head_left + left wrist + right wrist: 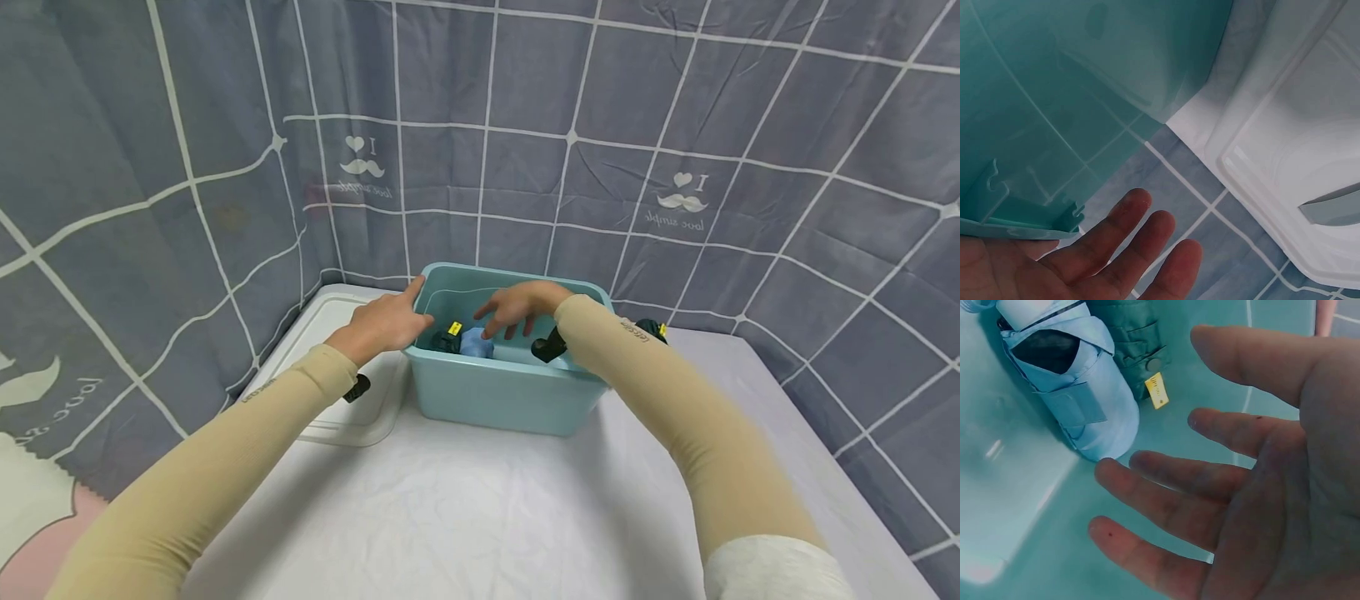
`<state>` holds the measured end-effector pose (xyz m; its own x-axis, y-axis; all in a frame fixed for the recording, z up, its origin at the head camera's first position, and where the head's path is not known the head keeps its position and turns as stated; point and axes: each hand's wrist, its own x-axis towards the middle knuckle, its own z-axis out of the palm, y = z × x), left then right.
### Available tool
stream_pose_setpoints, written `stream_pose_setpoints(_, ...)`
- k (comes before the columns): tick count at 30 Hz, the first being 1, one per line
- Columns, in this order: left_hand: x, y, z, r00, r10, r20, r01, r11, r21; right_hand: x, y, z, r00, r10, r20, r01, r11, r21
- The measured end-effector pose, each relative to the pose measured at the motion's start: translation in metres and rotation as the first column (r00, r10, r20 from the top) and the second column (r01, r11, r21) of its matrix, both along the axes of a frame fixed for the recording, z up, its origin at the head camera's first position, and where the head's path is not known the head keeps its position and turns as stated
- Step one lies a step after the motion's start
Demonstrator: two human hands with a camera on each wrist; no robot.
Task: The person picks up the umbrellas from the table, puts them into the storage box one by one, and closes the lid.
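Observation:
A teal plastic storage bin (495, 392) stands uncovered on the table. My left hand (381, 323) is at its left rim, thumb over the edge and the other fingers straight along the outside. Over the inside of the bin hovers my right hand (522, 303), its fingers spread and relaxed, holding nothing. Below its fingertips lies a light blue folded-fabric bundle (1094, 403) with a strap tab and a dark opening. Beside that is a dark green fabric item (1129, 337) with a round snap and a yellow tag (1157, 391).
A white lid (307, 333) lies flat on the table left of the bin, partly behind my left arm. Past the bin's right end another dark item with a yellow tag (651, 329) shows behind my right sleeve. A grey checked curtain (525, 183) closes off the back and sides.

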<state>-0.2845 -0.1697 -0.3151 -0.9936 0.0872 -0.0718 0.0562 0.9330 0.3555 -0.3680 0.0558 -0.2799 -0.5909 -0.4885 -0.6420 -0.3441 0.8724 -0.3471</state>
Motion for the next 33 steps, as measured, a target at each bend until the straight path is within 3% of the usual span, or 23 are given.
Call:
stream_pose_setpoints(15,0.001,0.001,0.002,1.000,-0.014,0.005,0.014,1.000,0.001,0.029,0.027,0.028,0.987,0.075,-0.145,-0.090,0.991,-0.100)
stream_pose_setpoints(33,-0.001,0.000,0.001,0.999,-0.018,0.030,0.017,1.000,0.004,0.049,0.095,0.046,0.977,-0.105,-0.187,0.049,0.959,-0.280)
